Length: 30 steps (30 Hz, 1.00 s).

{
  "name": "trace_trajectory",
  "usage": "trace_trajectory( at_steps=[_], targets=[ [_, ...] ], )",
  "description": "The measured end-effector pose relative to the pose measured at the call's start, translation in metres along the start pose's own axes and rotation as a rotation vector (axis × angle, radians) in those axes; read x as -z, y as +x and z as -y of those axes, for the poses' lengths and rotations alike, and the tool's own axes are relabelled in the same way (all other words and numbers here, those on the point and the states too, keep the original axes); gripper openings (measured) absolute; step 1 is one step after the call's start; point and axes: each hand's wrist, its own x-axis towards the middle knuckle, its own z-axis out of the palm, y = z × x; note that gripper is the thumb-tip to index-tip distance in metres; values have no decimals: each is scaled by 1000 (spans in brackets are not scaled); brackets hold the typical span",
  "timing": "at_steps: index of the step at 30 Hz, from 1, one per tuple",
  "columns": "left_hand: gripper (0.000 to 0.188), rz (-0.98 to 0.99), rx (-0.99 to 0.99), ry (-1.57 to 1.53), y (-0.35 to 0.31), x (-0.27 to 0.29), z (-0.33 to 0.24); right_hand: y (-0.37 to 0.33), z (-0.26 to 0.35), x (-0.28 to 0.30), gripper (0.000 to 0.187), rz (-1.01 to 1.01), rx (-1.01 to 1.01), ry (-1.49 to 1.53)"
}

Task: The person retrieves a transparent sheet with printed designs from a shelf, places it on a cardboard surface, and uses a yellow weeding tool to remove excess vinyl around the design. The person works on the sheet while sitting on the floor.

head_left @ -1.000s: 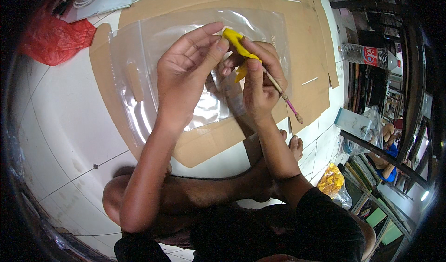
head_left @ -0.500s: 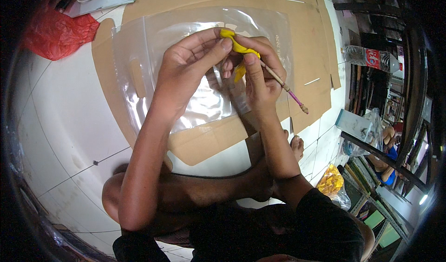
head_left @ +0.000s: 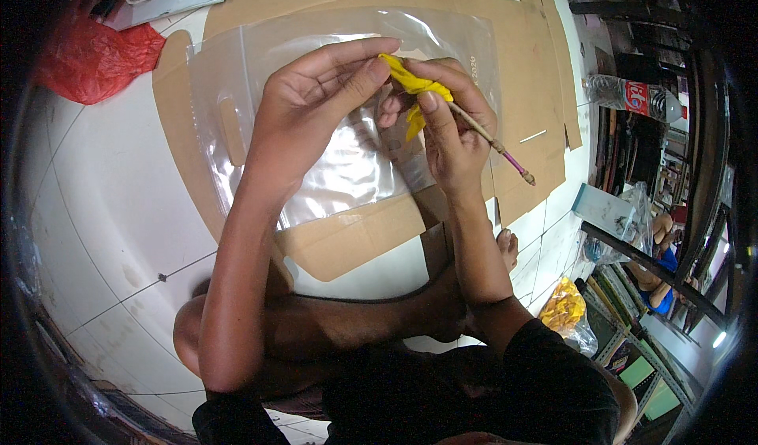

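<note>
Above a clear plastic sheet, both hands are raised around a crumpled strip of yellow cloth-like material (head_left: 426,86). Its exact kind is hard to tell. My left hand (head_left: 312,105) has its thumb at the strip's upper left end, the index finger stretched just above it. My right hand (head_left: 462,129) closes on the strip's other end and on a thin brown stick (head_left: 478,127). That stick slants down to the right, with a purple band and a knobbly tip. A loose yellow tail hangs below, between the hands. Where strip and stick meet is partly hidden by my right fingers.
The clear plastic sheet (head_left: 316,200) lies on flattened cardboard (head_left: 339,251) over white floor tiles (head_left: 118,208). A red plastic bag (head_left: 103,62) is at the far left. On the right are a bottle (head_left: 632,97), a bag of yellow pieces (head_left: 562,307) and dark racks; another person is partly visible.
Both hands have shifted slightly apart, the right one moving right and a little down with the stick. My left index finger has straightened, and more of the yellow strip shows.
</note>
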Motion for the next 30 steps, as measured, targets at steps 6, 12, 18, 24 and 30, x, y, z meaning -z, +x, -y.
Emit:
trace_trajectory(
  at_steps=[6,12,18,24,30],
  targets=[
    [32,-18,-44,-72,0,3,6,1,4,0,26,48,28,-62],
    [35,32,-199,9,2,7,9,1,17,-14,35,-32,-181,313],
    [43,-30,-188,86,2,4,7,-2,15,-10,27,-50,-234,217],
    [48,-54,-140,203,3,3,5,-3,9,-9,14,-112,-114,49],
    [36,-128,-222,652,7,18,14,-1,-6,8,14,-105,-5,-81]
  ],
)
